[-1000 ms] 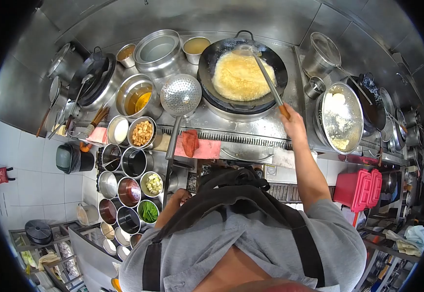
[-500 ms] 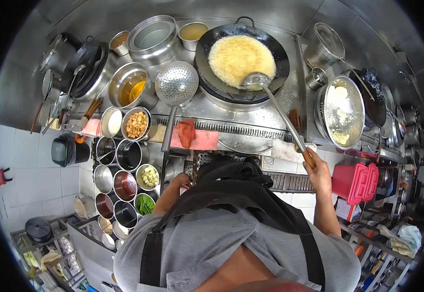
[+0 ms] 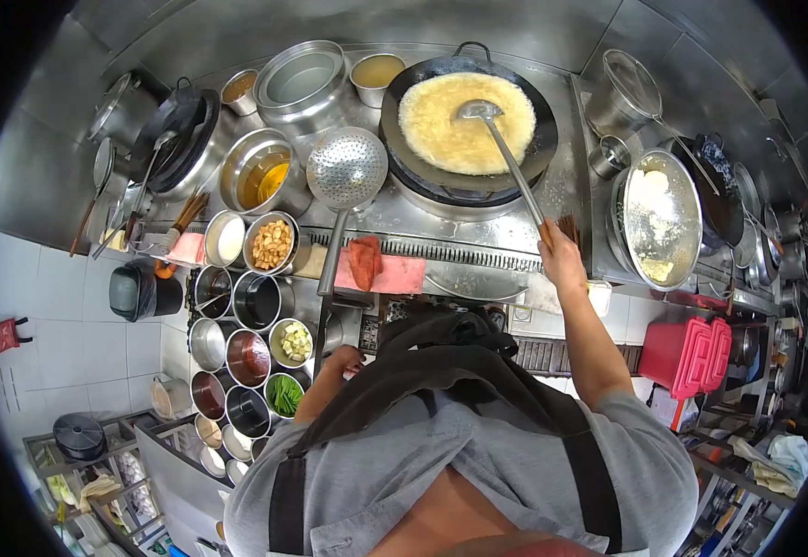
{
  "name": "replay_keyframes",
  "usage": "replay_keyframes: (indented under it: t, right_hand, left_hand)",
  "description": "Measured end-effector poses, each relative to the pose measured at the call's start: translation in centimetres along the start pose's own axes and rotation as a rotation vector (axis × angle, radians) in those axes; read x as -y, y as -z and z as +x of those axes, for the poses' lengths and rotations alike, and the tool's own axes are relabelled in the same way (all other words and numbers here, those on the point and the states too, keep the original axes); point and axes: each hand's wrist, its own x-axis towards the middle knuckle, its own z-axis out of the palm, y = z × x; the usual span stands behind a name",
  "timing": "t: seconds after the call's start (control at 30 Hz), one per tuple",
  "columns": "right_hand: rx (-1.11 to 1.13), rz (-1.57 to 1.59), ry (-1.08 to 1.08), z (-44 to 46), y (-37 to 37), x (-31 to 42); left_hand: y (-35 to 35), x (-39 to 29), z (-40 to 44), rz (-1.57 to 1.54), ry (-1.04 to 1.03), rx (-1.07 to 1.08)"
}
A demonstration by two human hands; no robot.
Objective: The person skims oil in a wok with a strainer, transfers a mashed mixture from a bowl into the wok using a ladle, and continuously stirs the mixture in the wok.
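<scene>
My right hand [image 3: 563, 257] is closed around the wooden grip of a long steel ladle [image 3: 482, 110]. The ladle's bowl is in the bubbling yellow liquid toward the far side of a black wok [image 3: 549, 139]. Foam covers the liquid, and whatever lies under it is hidden. Low beside the counter, close to the dark apron [image 3: 422, 357], is my left hand [image 3: 345, 360]; its fingers are too small and partly hidden to read. A perforated steel skimmer [image 3: 347, 167] rests left of the wok, its handle reaching over the counter's front edge.
Left of the skimmer stand a steel pot with amber liquid [image 3: 269, 181] and a bowl of brown cubes [image 3: 272, 243]. Several seasoning pots [image 3: 249, 356] cluster below. Red cloths [image 3: 367, 265] lie at the counter edge. A large strainer [image 3: 685, 209] sits on the right.
My right hand has moved up and left with the ladle. Its bowl has gone from the wok's near side to the far middle of the liquid. The view has shifted slightly.
</scene>
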Motion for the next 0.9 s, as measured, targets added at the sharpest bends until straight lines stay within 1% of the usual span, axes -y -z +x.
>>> replay_keyframes:
  t: [0.03, 0.13, 0.17, 0.2, 0.23, 0.27, 0.3, 0.33, 0.37, 0.4, 0.43, 0.47, 0.53, 0.6, 0.63, 0.67, 0.73, 0.8, 0.87, 0.9]
  right_hand:
    - [0.003, -0.008, -0.001, 0.7, -0.2, 0.2]
    - [0.019, -0.019, -0.01, 3.1, -0.7, 0.9]
    - [0.034, -0.03, -0.056, 3.7, -0.7, 1.5]
    - [0.048, -0.042, -0.105, 4.3, -0.8, 2.0]
    - [0.048, -0.04, -0.102, 5.0, -1.2, 2.3]
    - [0.02, -0.038, -0.079, 5.7, -1.7, 2.3]
    - [-0.007, -0.036, -0.058, 6.2, -2.1, 2.5]
    - [-0.006, -0.036, -0.058, 6.6, -2.2, 3.1]
    - [0.032, 0.019, -0.103, 7.1, -2.2, 3.8]
    - [0.069, 0.074, -0.149, 7.3, -2.2, 4.4]
    - [0.069, 0.074, -0.149, 7.4, -2.2, 4.9]
    - [0.11, 0.127, -0.189, 7.5, -2.1, 5.3]
    - [0.149, 0.18, -0.233, 7.3, -2.3, 5.4]
    - [0.184, 0.224, -0.18, 6.3, -2.5, 5.0]
    - [0.183, 0.23, -0.143, 5.5, -2.3, 5.1]
    - [0.185, 0.229, -0.146, 4.7, -2.0, 5.3]
    - [0.192, 0.2, -0.088, 3.0, -1.3, 6.1]
    - [0.213, 0.207, -0.094, 1.0, -1.3, 6.6]
    - [0.253, 0.345, -0.078, -1.0, -2.3, 6.6]
    - [0.307, 0.323, -0.103, -2.1, -2.2, 7.7]
  left_hand:
    - [-0.4, -0.3, -1.5, -0.003, 0.0, -0.007]
    - [-2.0, -0.4, -5.7, 0.552, -0.438, -0.367]
    - [-2.1, -0.1, -6.1, 0.553, -0.437, -0.372]
    - [-2.0, 1.5, -5.6, 0.528, -0.386, -0.359]
    - [-2.0, 3.0, -4.5, 0.503, -0.336, -0.346]
    - [-2.3, 4.7, -1.6, 0.503, -0.335, -0.348]
    - [-2.8, 6.3, 1.9, 0.159, 0.134, -0.222]
    - [-3.3, 4.4, 2.6, -0.194, 0.594, -0.081]
    - [-3.6, 3.8, 1.0, -0.087, 0.301, -0.189]
    - [-3.8, 0.3, -2.3, 0.097, -0.012, -0.329]
    - [-4.0, -5.1, -6.6, 0.293, -0.267, -0.489]
    - [-3.1, -5.2, -4.9, 0.294, -0.267, -0.488]
    - [-1.1, -4.7, -0.5, 0.024, 0.001, -0.099]
    - [0.0, -6.3, 1.7, -0.194, -0.128, -0.067]
    - [0.5, -9.7, 1.1, -0.169, 0.007, -0.073]
    - [1.0, -14.8, -1.0, -0.145, 0.141, -0.081]
    - [2.1, -21.1, -3.3, 0.13, -0.025, -0.09]
    - [1.8, -24.6, -3.8, -0.182, -0.179, -0.153]
    - [1.4, -30.5, -5.7, -0.344, -0.289, -0.157]
    - [0.9, -32.8, -6.0, -0.336, -0.29, -0.149]
